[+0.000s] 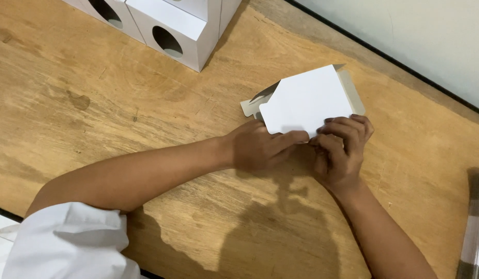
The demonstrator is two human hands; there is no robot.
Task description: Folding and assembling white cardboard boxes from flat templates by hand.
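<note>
A flat white cardboard box blank (306,99) with grey flaps lies tilted over the wooden table (120,113). My left hand (257,147) grips its lower left edge, thumb on top of the card. My right hand (340,147) pinches the lower right edge with curled fingers. Both hands meet under the card's near side. The card's near edge is partly hidden by my fingers.
Folded white boxes with oval cut-out holes (175,28) stand at the table's far left. A pale wall (415,36) runs along the far right edge. A striped cloth (474,227) lies at the right border.
</note>
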